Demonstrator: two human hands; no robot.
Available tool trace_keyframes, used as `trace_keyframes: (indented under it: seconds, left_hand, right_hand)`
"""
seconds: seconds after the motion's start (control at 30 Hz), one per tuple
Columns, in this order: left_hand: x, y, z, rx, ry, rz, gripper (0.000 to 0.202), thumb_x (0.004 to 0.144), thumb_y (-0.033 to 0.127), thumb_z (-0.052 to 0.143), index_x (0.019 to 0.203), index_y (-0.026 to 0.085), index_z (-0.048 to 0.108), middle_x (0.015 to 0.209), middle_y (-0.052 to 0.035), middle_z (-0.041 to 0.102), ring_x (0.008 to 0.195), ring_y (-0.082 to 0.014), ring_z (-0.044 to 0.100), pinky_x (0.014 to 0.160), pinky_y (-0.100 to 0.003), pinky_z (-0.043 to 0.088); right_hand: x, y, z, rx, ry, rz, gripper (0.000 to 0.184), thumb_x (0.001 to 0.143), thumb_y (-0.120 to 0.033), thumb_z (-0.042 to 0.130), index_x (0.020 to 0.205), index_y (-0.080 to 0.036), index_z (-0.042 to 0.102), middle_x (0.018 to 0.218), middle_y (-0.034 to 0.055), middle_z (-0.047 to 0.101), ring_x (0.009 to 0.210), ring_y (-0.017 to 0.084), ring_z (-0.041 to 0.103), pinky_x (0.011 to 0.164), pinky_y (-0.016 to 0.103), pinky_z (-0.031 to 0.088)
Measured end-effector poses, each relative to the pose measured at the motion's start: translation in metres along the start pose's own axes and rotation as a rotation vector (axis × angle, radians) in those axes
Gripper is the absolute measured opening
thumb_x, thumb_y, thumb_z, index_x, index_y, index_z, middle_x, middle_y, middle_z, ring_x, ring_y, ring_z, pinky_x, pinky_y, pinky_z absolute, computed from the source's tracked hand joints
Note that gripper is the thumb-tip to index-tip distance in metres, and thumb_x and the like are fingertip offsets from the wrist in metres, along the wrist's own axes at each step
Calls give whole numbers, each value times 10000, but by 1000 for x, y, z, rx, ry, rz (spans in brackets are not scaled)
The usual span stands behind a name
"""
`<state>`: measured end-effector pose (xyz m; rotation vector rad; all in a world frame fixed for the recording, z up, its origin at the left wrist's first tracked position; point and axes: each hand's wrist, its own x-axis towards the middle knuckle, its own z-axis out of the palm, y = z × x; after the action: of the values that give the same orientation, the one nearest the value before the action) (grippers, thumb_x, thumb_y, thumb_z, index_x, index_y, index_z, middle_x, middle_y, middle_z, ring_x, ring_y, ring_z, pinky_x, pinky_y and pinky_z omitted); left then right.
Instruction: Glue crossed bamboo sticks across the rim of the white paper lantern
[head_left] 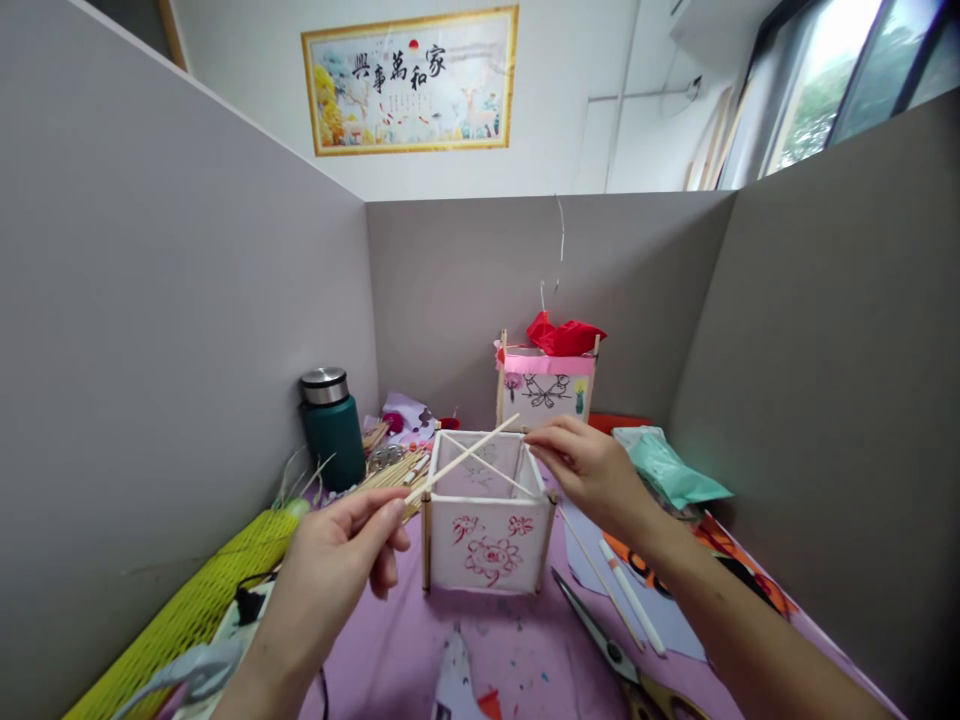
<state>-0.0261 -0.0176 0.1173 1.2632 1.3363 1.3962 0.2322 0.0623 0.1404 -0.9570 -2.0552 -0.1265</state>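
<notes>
A square paper lantern with red flower drawings stands upright on the purple table, its top open. One thin stick lies diagonally across the opening. Pinched by its near end in my left hand is a pale wooden stick, slanting over the opening and crossing the first stick. Its far end reaches the lantern's back right corner. At that corner is my right hand, thumb and fingers pressed together; what they hold, if anything, is hidden. Whether the held stick touches the rim I cannot tell.
Scissors, a white pen and a glue gun lie in front. Behind stands a second lantern with red cloth. At left are a green bottle, bundled sticks and yellow netting. Grey partitions surround the table.
</notes>
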Motion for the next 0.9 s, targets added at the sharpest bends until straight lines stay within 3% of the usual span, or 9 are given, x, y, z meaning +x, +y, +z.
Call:
trace_keyframes:
  seconds: [0.13, 0.33, 0.6, 0.9]
  left_hand:
    - [10, -3, 4, -12, -5, 3, 402, 730, 455, 634, 964, 130, 610, 586, 35, 584, 396, -80, 488, 376, -205, 416]
    - [15, -12, 17, -26, -29, -39, 367, 717, 414, 605, 936, 120, 589, 551, 37, 583, 369, -82, 488, 345, -195, 388]
    - [21, -17, 29, 32, -5, -34, 325, 727, 417, 569, 903, 145, 582, 542, 45, 582, 356, -88, 493, 332, -196, 381]
    - [24, -17, 34, 97, -6, -29, 270, 731, 402, 560, 829, 154, 602, 549, 28, 596, 355, -90, 498, 333, -196, 383]
  right_hand:
    - [6, 29, 8, 84, 11, 168, 164, 844, -260, 553, 868, -223, 711, 869, 25, 684, 801, 171, 625, 730, 293, 467]
    - [-12, 59, 21, 158, 51, 410, 238, 798, -335, 526, 841, -192, 711, 877, 56, 713, 815, 211, 632, 743, 326, 459]
    - [-21, 74, 37, 199, -1, 456, 285, 792, -349, 493, 829, -169, 710, 829, 62, 715, 764, 207, 631, 686, 305, 449]
    - [-18, 76, 39, 207, -20, 475, 318, 783, -372, 482, 841, -154, 705, 795, 70, 704, 699, 207, 626, 671, 309, 449]
